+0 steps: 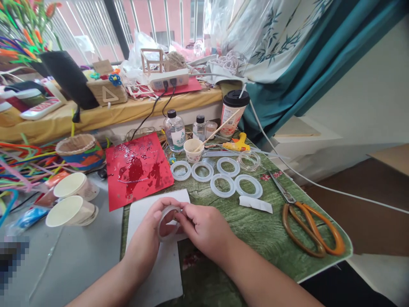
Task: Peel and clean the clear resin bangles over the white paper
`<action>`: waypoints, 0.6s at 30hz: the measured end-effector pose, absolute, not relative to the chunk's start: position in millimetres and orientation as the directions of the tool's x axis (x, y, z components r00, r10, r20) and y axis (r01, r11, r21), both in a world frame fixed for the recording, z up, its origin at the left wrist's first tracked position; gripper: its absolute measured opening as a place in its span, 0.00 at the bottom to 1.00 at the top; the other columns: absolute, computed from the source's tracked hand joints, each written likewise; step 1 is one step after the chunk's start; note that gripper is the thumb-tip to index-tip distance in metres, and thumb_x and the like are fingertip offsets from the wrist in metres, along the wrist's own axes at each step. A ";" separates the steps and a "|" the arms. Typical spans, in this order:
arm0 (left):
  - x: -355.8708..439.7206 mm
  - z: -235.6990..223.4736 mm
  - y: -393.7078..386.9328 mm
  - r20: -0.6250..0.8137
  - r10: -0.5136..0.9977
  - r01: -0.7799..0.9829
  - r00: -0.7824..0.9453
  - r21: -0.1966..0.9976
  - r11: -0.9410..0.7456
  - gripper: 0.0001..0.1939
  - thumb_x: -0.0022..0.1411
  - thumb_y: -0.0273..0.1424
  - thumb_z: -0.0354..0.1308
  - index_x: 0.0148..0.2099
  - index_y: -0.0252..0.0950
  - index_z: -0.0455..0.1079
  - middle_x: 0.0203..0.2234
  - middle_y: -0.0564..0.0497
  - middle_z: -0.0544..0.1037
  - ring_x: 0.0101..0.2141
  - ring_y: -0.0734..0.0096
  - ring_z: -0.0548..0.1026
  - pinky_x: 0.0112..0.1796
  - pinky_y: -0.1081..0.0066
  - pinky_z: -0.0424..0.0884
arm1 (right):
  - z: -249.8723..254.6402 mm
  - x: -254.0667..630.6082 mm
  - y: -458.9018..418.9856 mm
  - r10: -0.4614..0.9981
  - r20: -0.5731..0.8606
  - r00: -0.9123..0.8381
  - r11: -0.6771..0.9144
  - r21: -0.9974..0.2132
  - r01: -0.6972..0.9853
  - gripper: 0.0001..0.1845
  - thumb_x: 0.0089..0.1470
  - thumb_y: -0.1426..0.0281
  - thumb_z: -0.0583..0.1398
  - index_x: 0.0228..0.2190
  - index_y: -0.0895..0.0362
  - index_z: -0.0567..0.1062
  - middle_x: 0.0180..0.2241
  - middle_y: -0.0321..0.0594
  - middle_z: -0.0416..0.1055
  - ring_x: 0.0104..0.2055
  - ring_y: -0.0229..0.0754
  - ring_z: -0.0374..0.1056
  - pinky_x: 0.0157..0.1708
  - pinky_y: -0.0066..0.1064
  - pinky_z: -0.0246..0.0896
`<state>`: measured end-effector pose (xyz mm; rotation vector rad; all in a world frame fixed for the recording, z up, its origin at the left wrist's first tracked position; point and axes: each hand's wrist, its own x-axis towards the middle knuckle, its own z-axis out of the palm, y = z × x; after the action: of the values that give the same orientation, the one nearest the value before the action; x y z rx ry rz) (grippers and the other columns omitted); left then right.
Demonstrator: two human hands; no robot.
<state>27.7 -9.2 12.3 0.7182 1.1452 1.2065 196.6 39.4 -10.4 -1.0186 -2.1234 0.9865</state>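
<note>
The left hand point(145, 232) and right hand point(204, 226) meet just above a sheet of white paper point(156, 277) at the near edge of the green wood-print tabletop point(211, 268). Each grip is closed on a translucent ring point(165, 224), which stands tilted between them, pinched by the fingers of both hands.

To the right lie orange-handled scissors point(311, 230), blades pointing far and left, with a white paper strip point(255, 204) just beside them. Left of the tabletop, two paper cups point(72, 209) lie on their sides on a grey surface, near a tangle of pipe cleaners point(22, 164).

Farther on, five frosted rings point(223, 185) sit in two loose rows, and a clearer ring point(249, 160) lies at their far right. Left of them is a red sheet point(137, 170) smeared with dried glue.

Beyond stand a small paper cup with a wooden stick point(193, 150), a yellow glue gun point(238, 143), a glass bottle point(174, 130) and a lidded takeaway cup point(233, 113). At the far side, a power strip point(169, 79) sits on a yellow-covered ledge point(128, 106) before a teal curtain point(281, 94).
</note>
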 end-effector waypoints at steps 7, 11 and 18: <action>31.6 14.6 -6.6 -0.262 0.953 -0.325 -0.152 0.924 0.202 0.25 0.65 0.53 0.64 0.48 0.36 0.80 0.43 0.41 0.85 0.44 0.54 0.83 0.43 0.61 0.81 | -12.9 194.2 37.2 0.842 0.217 -0.494 0.446 -0.795 0.412 0.20 0.71 0.63 0.56 0.27 0.56 0.73 0.25 0.39 0.76 0.26 0.39 0.68 0.29 0.30 0.50; 31.0 13.4 -6.2 -0.201 0.947 -0.370 -0.252 0.924 0.098 0.19 0.69 0.48 0.61 0.43 0.37 0.80 0.39 0.44 0.85 0.44 0.57 0.83 0.47 0.64 0.80 | -13.8 188.6 32.9 0.844 0.073 -0.532 0.336 -0.845 0.416 0.20 0.68 0.63 0.60 0.23 0.55 0.71 0.21 0.36 0.73 0.22 0.37 0.63 0.25 0.30 0.44; 38.8 17.6 -2.9 -0.272 0.947 -0.558 -0.171 0.819 0.134 0.18 0.67 0.46 0.63 0.42 0.36 0.82 0.41 0.41 0.86 0.48 0.49 0.83 0.51 0.56 0.80 | -8.8 190.4 33.5 0.891 0.100 -0.443 0.257 -0.915 0.310 0.21 0.68 0.62 0.59 0.24 0.56 0.70 0.22 0.34 0.70 0.25 0.36 0.62 0.27 0.29 0.48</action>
<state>38.8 -2.9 17.6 0.5025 1.0338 1.4363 190.4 33.5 -8.8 -1.0885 -1.8940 1.1691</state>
